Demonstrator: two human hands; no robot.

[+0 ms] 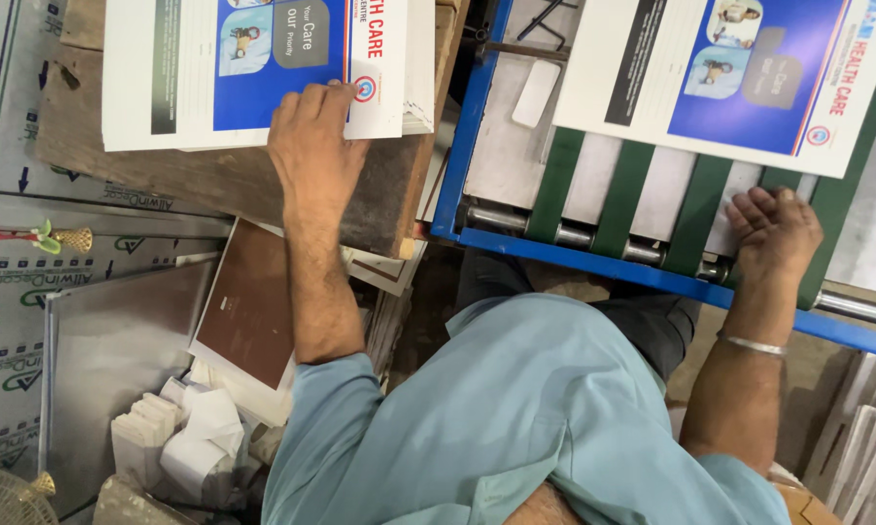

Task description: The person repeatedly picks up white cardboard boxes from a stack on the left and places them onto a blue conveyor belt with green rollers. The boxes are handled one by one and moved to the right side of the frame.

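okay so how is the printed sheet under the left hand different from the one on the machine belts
The stack sheet lies squared on a pile over a wooden board; the belt sheet lies single and tilted on green belts. The left hand touches the first; the right hand rests below the second. Both share the same blue-and-white print.

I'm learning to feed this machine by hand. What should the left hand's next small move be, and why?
Probably slide the top sheet off the stack. The left hand lies flat on its lower corner, nothing gripped, while the right hand rests on the green belts under the sheet already riding the feeder.

Print workshop: belt feeder (642, 199), printed sheets (224, 68)
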